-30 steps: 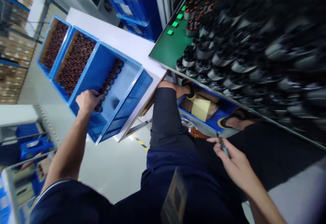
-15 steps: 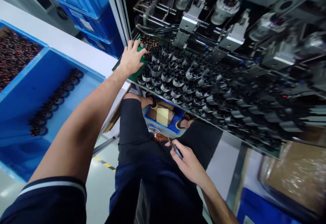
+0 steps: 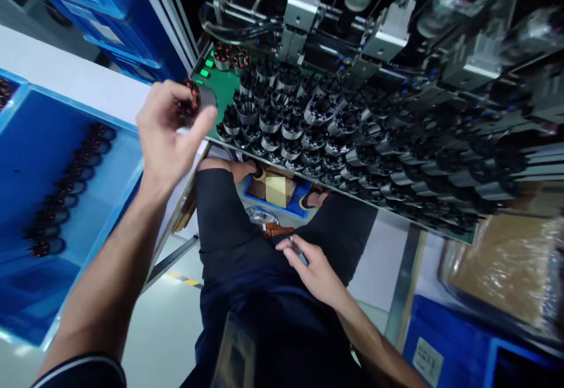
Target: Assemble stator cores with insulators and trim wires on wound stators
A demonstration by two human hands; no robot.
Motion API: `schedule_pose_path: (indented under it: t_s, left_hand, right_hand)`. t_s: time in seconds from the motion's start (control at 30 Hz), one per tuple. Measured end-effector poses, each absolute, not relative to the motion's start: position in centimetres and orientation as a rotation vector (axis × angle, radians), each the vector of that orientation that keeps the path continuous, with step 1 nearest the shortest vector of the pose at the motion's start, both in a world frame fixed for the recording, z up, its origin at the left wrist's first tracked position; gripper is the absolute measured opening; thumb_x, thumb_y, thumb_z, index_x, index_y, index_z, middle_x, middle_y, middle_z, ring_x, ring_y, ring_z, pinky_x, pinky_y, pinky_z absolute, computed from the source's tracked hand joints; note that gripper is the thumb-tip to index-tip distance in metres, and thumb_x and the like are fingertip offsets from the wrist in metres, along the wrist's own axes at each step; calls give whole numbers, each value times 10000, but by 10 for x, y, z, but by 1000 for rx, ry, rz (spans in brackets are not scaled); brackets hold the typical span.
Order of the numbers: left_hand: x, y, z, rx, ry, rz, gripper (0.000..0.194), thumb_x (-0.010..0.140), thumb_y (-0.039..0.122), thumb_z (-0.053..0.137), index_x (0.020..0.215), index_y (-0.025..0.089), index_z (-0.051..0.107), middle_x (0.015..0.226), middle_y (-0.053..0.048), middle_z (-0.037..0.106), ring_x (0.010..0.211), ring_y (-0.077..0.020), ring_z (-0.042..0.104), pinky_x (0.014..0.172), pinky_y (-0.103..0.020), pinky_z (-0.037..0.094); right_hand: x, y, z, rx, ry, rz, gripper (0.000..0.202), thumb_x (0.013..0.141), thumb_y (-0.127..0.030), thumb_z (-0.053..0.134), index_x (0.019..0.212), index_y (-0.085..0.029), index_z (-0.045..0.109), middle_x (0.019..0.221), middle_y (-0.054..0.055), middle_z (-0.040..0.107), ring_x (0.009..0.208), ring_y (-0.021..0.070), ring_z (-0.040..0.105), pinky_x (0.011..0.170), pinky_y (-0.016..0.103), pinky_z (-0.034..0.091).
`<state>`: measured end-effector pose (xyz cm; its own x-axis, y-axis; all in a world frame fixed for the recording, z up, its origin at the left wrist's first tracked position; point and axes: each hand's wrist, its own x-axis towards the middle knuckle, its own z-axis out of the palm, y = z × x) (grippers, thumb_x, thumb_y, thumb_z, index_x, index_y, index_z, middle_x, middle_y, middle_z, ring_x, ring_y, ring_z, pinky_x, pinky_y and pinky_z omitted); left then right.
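Observation:
My left hand (image 3: 165, 129) grips a wound motor stator (image 3: 206, 97) between thumb and fingers, raised over the left end of the green worktop (image 3: 227, 85). The stator has a grey metal ring and copper-coloured windings. At the back left of that worktop stand wound stators (image 3: 232, 57). Rows of black and silver stators (image 3: 291, 126), with no copper showing, fill much of the surface to the right. Over my lap, my right hand (image 3: 315, 267) is closed around a small hand tool (image 3: 301, 254) with a blue-grey handle; its exact kind is unclear.
A blue bin (image 3: 39, 164) on the left holds a row of wound stators (image 3: 73, 191). Stacked blue crates (image 3: 118, 17) stand behind it. Machine fixtures (image 3: 304, 3) overhang the worktop. Below are a metal bowl (image 3: 259, 214) and a blue tray (image 3: 302, 200). Plastic-wrapped brown material (image 3: 497, 270) lies right.
My left hand has lifted a wound stator from the back left of the worktop and drawn it left and towards me. My right hand still holds the tool. The view has shifted slightly right.

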<state>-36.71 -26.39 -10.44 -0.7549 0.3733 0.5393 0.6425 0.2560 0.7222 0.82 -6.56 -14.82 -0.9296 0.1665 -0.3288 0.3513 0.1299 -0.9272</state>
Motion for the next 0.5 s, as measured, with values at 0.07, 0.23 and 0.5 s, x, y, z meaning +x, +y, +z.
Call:
schedule_pose_path:
  t_s: [0.07,0.23,0.5]
  left_hand:
    - [-302,-269,-86,-1006,-2214,-1556,344,1035,506,984,1006,254,751,995,-11,727,949,-197,710,871,-424,622]
    - [-196,-269,-73,-1096,-2237,-1757,231,1017,430,967,1001,334,758,1150,-50,858,1379,-402,841,1102,-643,719]
    - [-169,-275,-83,-1185,-2363,-1549,390,923,546,1091,1210,362,902,1381,-60,880,1038,-302,880,712,-414,722]
  right_hand:
    - [-6,-70,-141,596,2244,-1992,374,1222,-496,694,1238,-209,934,883,32,819,767,177,752,841,328,640]
    - [-42,-83,-115,515,2374,-2451,285,1167,-492,837,1314,-277,951,855,13,800,643,156,654,712,341,614]
    - [-55,-91,-84,459,2340,-2405,326,1118,-614,899,1232,-316,967,828,9,753,705,182,639,683,352,594]
